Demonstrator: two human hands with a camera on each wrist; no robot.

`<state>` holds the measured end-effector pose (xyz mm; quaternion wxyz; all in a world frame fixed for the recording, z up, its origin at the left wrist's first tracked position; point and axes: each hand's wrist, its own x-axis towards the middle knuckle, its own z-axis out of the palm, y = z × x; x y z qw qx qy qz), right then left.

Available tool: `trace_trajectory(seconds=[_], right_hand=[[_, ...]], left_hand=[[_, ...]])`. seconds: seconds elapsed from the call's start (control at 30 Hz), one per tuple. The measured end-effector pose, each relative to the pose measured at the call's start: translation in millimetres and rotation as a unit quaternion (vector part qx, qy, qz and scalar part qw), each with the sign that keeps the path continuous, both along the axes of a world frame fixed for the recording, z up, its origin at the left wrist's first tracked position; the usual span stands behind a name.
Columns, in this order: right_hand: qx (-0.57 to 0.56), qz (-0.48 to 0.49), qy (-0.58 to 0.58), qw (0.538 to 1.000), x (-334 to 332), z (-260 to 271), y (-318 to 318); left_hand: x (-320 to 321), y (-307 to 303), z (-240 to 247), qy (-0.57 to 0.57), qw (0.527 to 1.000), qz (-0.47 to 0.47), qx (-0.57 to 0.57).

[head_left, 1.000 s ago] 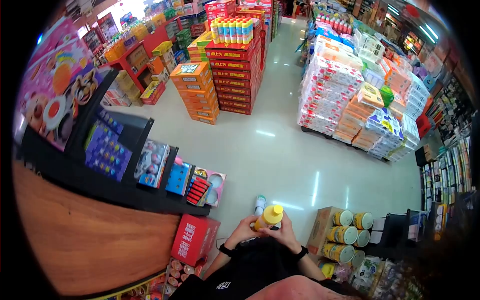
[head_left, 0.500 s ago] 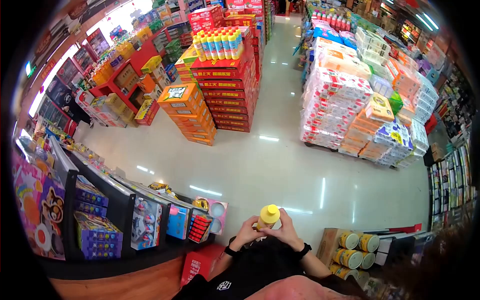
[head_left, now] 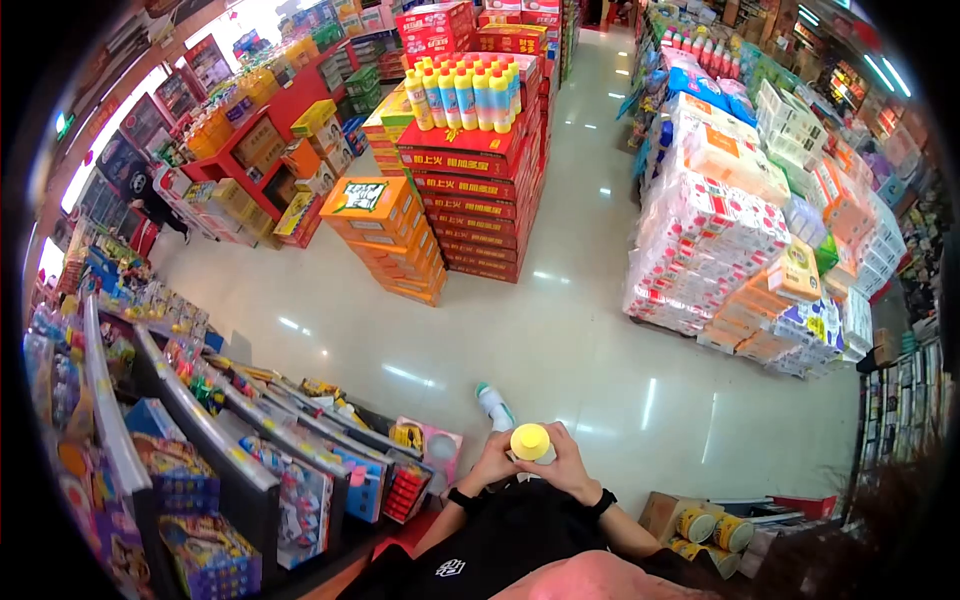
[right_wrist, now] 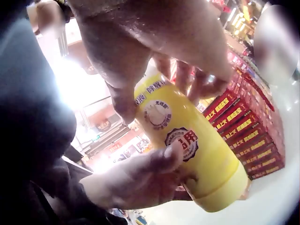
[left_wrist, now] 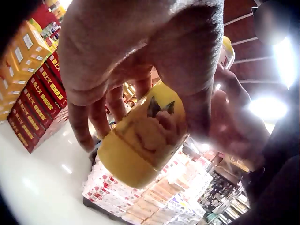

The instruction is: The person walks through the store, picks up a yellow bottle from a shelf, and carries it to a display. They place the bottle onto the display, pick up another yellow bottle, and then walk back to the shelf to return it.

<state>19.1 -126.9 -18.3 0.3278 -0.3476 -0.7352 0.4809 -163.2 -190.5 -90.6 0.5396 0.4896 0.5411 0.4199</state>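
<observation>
A yellow bottle (head_left: 530, 441) with a yellow cap is held in front of the body, between both hands. The left hand (head_left: 492, 462) grips its left side, the right hand (head_left: 565, 465) its right side. In the left wrist view the bottle (left_wrist: 140, 140) tilts, its base toward the lower left, with fingers of the left hand (left_wrist: 136, 51) around it. The right wrist view shows printed labels on the bottle (right_wrist: 192, 145); the left thumb presses near the round label, and the right hand (right_wrist: 154, 42) holds the upper part.
Red cartons (head_left: 470, 200) topped with yellow-capped bottles (head_left: 465, 100) stand ahead, beside orange boxes (head_left: 385, 235). Wrapped packs (head_left: 705, 250) are stacked to the right. Shelves with toys (head_left: 300, 500) line the near left, and cans (head_left: 715, 528) the near right. Glossy floor (head_left: 560, 340) lies between.
The head view has shifted, bringing the stacks nearer and more left shelving into sight. A shoe shows left of the bottle. Both hands still hold the bottle, whose cap now faces the camera more directly.
</observation>
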Motion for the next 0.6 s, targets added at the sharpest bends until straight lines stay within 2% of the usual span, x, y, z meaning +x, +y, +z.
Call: trace_trajectory(seconds=[0.17,0.27,0.3,0.4,0.43,0.6], right_hand=[[0.036,-0.038,-0.008,0.999,-60.6,-8.2,69.9],[0.038,-0.026,-0.013,0.999,-99.9,8.0,115.5],[0.033,-0.018,-0.013,0.999,-115.9,12.6,129.4],[0.014,0.004,0.019,1.0,-163.2,9.0,168.8],[-0.026,-0.001,0.047,0.999,-179.5,11.4,176.3],[-0.015,-0.009,0.061,0.998,-236.4,8.1,215.9]], left_hand=[[-57.5,86.1,-13.7,0.051,0.998,-0.039,-0.016],[-93.2,125.9,-0.9,0.013,1.0,0.017,-0.008],[-108.2,137.1,1.6,0.019,0.999,0.03,0.032],[-155.0,163.8,7.8,0.054,0.998,0.037,0.008],[-168.6,171.4,9.9,0.026,0.998,0.053,0.002],[-216.0,202.4,8.5,0.048,0.996,0.077,0.012]])
